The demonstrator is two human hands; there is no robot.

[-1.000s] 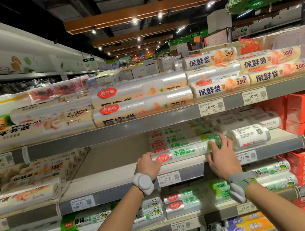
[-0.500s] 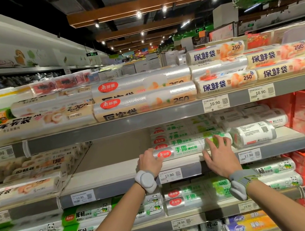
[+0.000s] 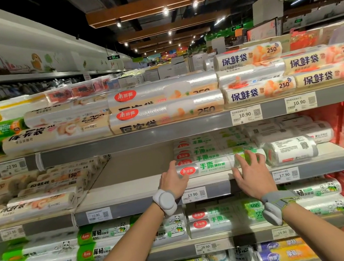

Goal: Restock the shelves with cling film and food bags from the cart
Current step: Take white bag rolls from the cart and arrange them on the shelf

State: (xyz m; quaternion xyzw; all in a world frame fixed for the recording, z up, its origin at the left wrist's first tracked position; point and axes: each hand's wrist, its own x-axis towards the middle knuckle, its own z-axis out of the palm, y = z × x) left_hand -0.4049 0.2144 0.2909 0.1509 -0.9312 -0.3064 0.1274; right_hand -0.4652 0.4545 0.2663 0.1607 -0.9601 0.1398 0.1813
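We face a supermarket shelf bay. Our reference item, the front food bag roll (image 3: pixel 212 165), lies at the front edge of the middle shelf (image 3: pixel 131 192), directly above a price tag (image 3: pixel 194 194). The left hand (image 3: pixel 172 180) sits against the roll's left end, arm extended and thumb raised. Its fingers are hidden, so we cannot tell whether it grips. The roll lies flat, its long axis running left to right along the shelf edge, red oval label toward the left. On the roll's right half rests the right hand (image 3: pixel 251 176), fingers straight and spread, fingertips touching the wrap. Behind the roll, matching rolls (image 3: pixel 205 147) lie parallel.
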